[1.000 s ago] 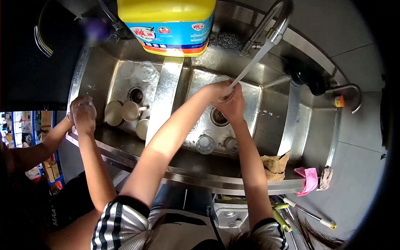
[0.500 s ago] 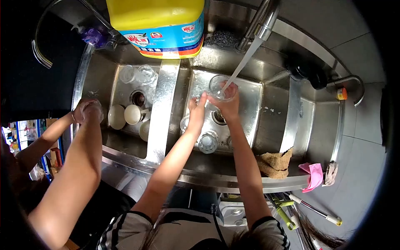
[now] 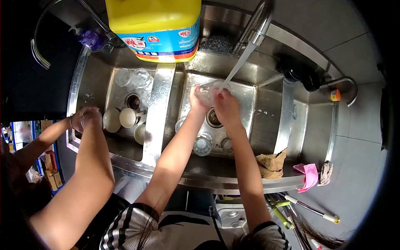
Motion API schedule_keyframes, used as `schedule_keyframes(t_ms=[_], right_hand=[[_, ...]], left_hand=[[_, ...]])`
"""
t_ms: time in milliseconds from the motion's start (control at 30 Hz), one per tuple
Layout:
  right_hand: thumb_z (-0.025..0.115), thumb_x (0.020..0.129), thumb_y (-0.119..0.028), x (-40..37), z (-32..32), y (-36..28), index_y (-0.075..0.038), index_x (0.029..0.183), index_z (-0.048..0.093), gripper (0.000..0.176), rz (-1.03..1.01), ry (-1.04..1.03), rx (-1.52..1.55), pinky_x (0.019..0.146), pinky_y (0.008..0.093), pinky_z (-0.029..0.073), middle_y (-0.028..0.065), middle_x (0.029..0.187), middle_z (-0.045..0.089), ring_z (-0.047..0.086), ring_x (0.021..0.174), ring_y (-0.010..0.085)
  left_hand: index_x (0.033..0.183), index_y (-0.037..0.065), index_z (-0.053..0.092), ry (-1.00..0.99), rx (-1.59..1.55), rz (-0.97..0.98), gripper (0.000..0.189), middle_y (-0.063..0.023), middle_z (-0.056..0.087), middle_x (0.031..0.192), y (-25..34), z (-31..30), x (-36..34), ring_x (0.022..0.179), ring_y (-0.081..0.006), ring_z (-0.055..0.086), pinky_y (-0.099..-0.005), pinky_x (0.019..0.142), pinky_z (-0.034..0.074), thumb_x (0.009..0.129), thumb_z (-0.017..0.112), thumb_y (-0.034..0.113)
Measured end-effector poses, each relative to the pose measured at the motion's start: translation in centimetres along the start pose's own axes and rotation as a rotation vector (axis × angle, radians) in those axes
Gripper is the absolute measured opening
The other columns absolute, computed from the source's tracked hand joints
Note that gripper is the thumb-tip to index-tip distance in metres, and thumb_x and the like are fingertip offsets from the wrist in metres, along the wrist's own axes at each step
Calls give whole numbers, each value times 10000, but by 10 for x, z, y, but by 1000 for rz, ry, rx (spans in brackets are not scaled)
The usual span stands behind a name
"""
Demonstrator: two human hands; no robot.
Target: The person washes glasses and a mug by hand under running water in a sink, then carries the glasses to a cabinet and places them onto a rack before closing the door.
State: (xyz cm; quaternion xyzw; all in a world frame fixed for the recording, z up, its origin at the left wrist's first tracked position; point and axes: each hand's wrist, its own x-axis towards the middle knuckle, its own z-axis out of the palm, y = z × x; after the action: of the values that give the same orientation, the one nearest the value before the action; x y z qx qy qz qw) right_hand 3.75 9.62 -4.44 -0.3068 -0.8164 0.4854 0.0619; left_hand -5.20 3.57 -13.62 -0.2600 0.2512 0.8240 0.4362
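Observation:
A clear drinking glass (image 3: 205, 94) is tilted under the running water over the middle basin. My left hand (image 3: 198, 101) is closed around its left side. At the rim on the right, my right hand (image 3: 227, 109) has its fingers curled against the glass, where water and the hand partly hide them. Below my hands, on the basin floor, stand a glass (image 3: 203, 146) and another glass (image 3: 227, 144) partly covered by my right forearm. A further glass (image 3: 180, 124) shows beside my left forearm. The drain (image 3: 213, 118) lies just beneath my hands.
The faucet (image 3: 259, 35) pours from the back. A yellow jug (image 3: 154, 16) stands on the rear ledge. At left, a co-worker's hands (image 3: 88, 118) are over the basin with white cups (image 3: 127, 117) and glasses (image 3: 141, 77). A brown cloth (image 3: 271, 163) and pink cloth (image 3: 308, 175) hang at the front edge.
The glass has tipped and shifted left under the stream. My left hand, open beside it before, now grips it, and my right hand has moved to its rim. The view has shifted slightly.

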Motion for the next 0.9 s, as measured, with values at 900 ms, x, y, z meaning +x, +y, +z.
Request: schedule_keyframes(t_ms=[900], right_hand=[[567, 700, -86, 56, 7, 15, 1, 852, 573, 174, -368, -680, -651, 664, 328, 479, 129, 794, 608, 594, 706, 221]], left_hand=[[1058, 38, 533, 191, 99, -3, 538, -153, 558, 1051, -3, 1, -19, 972, -323, 525, -444, 848, 415, 727, 429, 450]])
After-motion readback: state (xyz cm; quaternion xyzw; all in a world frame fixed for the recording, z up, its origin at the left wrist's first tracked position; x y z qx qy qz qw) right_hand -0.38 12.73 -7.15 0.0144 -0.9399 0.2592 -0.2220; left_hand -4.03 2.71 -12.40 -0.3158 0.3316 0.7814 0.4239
